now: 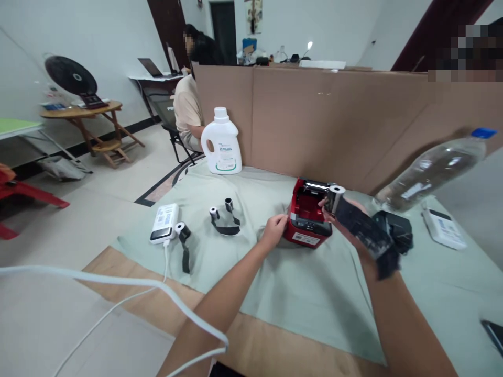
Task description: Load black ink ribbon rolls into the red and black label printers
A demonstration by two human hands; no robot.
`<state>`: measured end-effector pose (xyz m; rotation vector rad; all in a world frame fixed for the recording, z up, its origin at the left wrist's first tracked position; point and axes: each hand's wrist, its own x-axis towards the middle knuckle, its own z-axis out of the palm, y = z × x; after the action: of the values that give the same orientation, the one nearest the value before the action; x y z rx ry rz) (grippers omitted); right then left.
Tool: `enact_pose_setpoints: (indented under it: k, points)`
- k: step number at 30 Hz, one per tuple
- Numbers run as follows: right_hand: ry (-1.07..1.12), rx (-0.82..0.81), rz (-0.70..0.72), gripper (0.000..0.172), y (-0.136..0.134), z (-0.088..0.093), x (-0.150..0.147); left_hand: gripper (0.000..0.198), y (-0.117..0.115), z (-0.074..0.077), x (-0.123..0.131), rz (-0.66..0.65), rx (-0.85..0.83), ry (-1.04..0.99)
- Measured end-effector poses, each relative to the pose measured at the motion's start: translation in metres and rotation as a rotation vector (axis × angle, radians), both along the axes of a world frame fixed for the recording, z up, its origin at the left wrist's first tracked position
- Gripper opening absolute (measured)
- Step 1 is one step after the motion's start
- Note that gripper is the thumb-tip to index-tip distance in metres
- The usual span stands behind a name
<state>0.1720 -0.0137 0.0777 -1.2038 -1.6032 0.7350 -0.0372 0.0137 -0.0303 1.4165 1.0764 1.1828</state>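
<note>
My left hand (274, 230) has its fingers closed against the left side of a small red and black printer (308, 235). The printer's top is open, and its red interior shows with a shiny roller at the back. Over the printer's right side, my right hand (349, 234) grips a ribbon roll (334, 201) with a white core. A wide black strip trails from this roll across my wrist, partly hiding the hand. To the left on the cloth lie more small rolls with black strips: one roll (182, 229) alone, and a pair (214, 213) joined by a strip.
A white power bank (165, 222) with a cable stands at left; a similar white device (444, 229) lies right. A dark object (395, 230) sits beside my right wrist. A white jug (222, 146) and a tilted clear bottle (432, 170) stand by the cardboard wall (291, 120). People sit beyond.
</note>
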Motion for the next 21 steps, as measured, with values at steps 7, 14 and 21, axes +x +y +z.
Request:
enact_pose_setpoints:
  k: [7,14,21]
  points:
    - [-0.736,0.012,-0.103,0.025,0.035,-0.013,0.007,0.023,-0.014,0.002,-0.007,0.057,0.246,-0.002]
    - [-1.063,-0.174,-0.115,0.029,0.044,-0.009,-0.016,0.047,-0.02,0.002,-0.009,0.037,0.687,0.299]
    - [-1.009,-0.283,-0.135,0.021,0.049,-0.006,-0.017,0.042,-0.021,-0.001,-0.005,0.042,0.848,0.413]
